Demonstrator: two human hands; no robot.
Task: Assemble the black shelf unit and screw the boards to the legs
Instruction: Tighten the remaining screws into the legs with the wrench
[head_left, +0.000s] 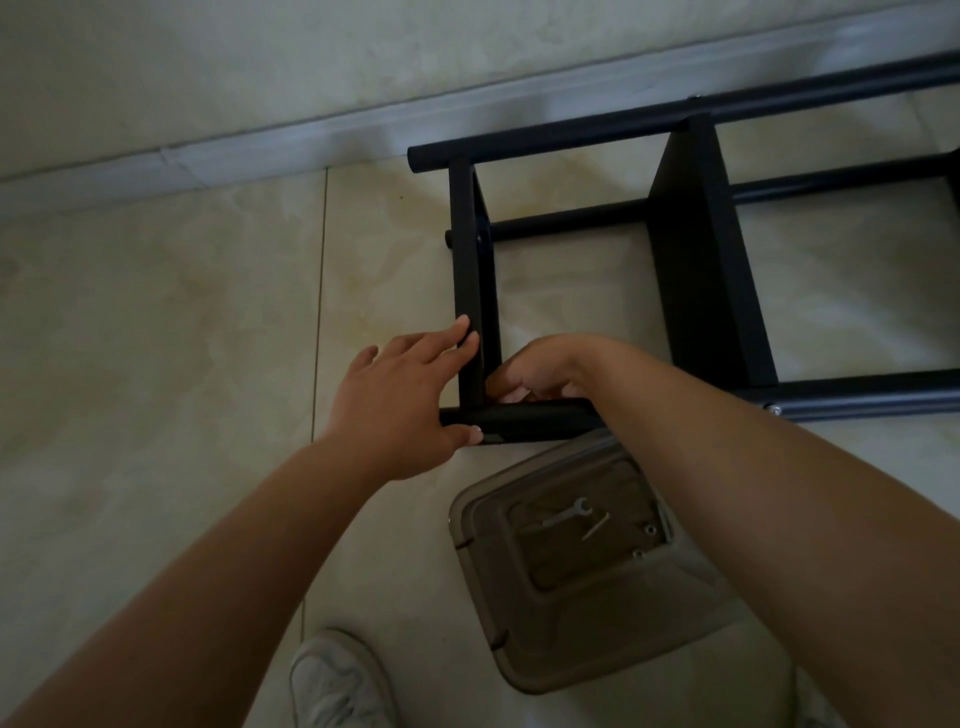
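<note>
The black shelf unit (691, 249) lies on its side on the tiled floor, its round legs running left to right and its boards standing on edge. My left hand (400, 395) grips the near corner: fingers on the end board (470, 270), thumb on the near leg (530, 418). My right hand (540, 371) is curled inside that corner just behind the near leg, fingers pinched together; what they hold is hidden. A silver bolt head (775, 410) shows on the near leg further right.
A brown plastic stool (587, 582) stands just below the near leg, with a small wrench (567, 512), a hex key (595, 526) and nuts (648, 530) on its seat. My white shoe (332, 680) is at the bottom. A wall skirting (208, 161) runs along the back.
</note>
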